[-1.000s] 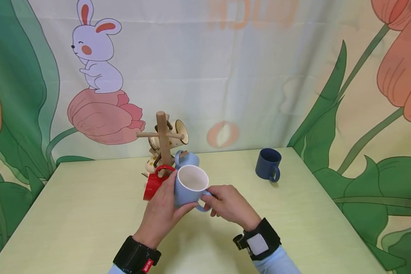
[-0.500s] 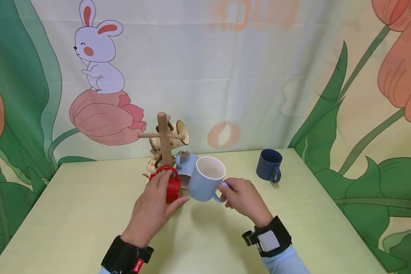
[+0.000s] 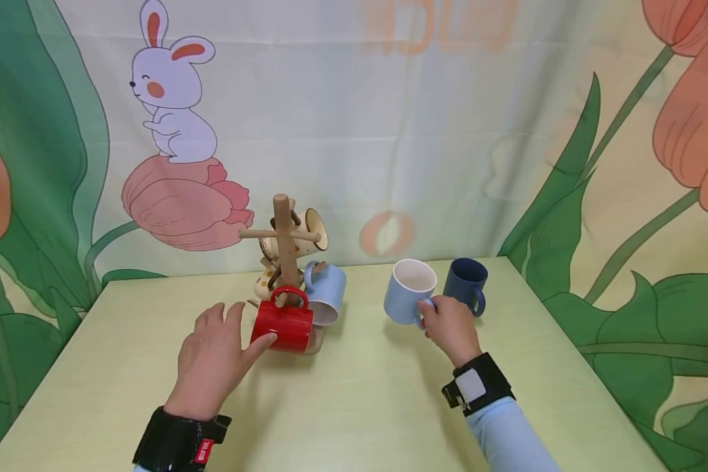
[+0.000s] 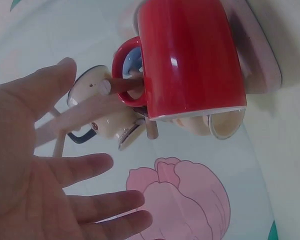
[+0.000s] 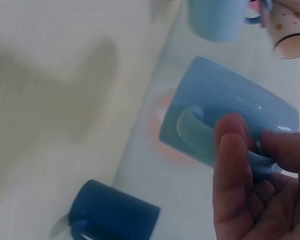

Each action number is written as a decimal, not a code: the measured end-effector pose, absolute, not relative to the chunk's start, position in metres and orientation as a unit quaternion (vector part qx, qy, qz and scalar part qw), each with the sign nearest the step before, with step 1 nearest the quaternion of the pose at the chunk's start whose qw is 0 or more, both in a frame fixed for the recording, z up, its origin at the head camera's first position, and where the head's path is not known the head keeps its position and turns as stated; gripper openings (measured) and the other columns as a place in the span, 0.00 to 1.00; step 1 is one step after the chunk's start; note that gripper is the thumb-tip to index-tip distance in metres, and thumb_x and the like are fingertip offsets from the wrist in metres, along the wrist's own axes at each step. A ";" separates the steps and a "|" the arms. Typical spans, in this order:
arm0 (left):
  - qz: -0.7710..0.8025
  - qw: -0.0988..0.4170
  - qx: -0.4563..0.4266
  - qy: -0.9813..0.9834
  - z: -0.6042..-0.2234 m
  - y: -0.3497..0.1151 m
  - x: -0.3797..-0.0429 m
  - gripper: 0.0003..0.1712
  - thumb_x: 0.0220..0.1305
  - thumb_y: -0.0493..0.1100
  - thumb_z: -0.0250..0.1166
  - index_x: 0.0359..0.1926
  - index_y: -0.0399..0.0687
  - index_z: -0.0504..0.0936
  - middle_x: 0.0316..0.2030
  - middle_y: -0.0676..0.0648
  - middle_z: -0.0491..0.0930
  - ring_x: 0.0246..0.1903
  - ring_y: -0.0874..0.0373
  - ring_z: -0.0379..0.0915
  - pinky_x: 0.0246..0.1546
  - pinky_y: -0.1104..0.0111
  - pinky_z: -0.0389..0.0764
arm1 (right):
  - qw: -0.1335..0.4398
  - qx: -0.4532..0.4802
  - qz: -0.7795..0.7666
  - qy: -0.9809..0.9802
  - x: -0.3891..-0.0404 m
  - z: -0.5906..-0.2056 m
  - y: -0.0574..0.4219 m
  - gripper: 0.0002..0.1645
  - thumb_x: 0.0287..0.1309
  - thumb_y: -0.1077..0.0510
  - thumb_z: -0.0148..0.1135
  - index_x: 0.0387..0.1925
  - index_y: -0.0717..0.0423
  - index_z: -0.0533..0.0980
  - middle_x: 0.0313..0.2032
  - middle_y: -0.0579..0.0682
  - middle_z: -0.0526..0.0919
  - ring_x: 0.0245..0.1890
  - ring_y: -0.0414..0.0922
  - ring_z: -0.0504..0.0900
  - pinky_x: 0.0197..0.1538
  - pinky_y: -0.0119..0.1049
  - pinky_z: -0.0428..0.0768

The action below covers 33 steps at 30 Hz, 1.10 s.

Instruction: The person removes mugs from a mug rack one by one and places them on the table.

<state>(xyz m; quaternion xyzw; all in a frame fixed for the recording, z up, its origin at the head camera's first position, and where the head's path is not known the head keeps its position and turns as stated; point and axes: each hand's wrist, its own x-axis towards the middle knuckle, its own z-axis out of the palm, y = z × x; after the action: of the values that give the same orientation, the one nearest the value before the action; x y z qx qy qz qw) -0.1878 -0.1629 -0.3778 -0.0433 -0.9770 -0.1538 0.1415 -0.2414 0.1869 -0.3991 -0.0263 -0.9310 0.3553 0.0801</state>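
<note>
My right hand (image 3: 450,328) grips the handle of a light blue mug (image 3: 406,295) with a white inside, held upright just left of a dark blue mug (image 3: 461,282). In the right wrist view, thumb and fingers curl round the light blue handle (image 5: 202,135). My left hand (image 3: 215,357) is spread with its fingers apart, left of a red mug (image 3: 282,326). That red mug hangs by its handle from a peg of the wooden mug tree (image 3: 284,246). The left wrist view shows the left palm (image 4: 20,185) holding nothing, beside the red mug.
A second light blue mug (image 3: 328,288) hangs tilted on the tree's right side. Cream patterned mugs (image 3: 309,235) hang on the tree's back pegs. A printed cloth (image 3: 330,98) hangs behind the pale table (image 3: 354,406).
The right hand has carried the light blue mug rightward, from beside the tree to near the dark blue mug. The left hand has let go of that mug and drawn back leftward past the red mug.
</note>
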 end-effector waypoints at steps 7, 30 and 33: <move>-0.160 0.102 -0.025 -0.981 -0.383 -0.171 -0.187 0.46 0.57 0.60 0.72 0.63 0.30 0.70 0.57 0.24 0.69 0.55 0.28 0.67 0.44 0.39 0.78 | 0.110 -0.046 0.282 -0.952 -0.265 -0.421 0.204 0.19 0.69 0.53 0.56 0.24 0.59 0.79 0.19 0.50 0.81 0.25 0.51 0.81 0.33 0.46 0.75; -0.164 0.081 -0.007 -0.983 -0.388 -0.178 -0.183 0.45 0.58 0.61 0.71 0.64 0.32 0.71 0.59 0.25 0.68 0.57 0.30 0.65 0.47 0.38 0.77 | 0.054 -0.124 0.260 -0.956 -0.307 -0.444 0.214 0.23 0.71 0.52 0.51 0.43 0.71 0.79 0.45 0.68 0.82 0.46 0.64 0.80 0.50 0.56 0.76; -0.166 0.082 -0.009 -0.983 -0.388 -0.178 -0.182 0.45 0.58 0.61 0.71 0.64 0.32 0.71 0.59 0.25 0.69 0.57 0.30 0.66 0.48 0.38 0.77 | 0.049 -0.126 0.261 -0.956 -0.309 -0.445 0.213 0.24 0.72 0.52 0.50 0.45 0.72 0.79 0.47 0.69 0.82 0.48 0.65 0.79 0.51 0.57 0.76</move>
<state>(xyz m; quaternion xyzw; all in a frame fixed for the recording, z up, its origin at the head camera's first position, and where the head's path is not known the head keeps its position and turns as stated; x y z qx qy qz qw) -0.1820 -0.1783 -0.3878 -0.0093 -0.9827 -0.1656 0.0820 -0.3087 0.2129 -0.4449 -0.1264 -0.9559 0.2606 0.0489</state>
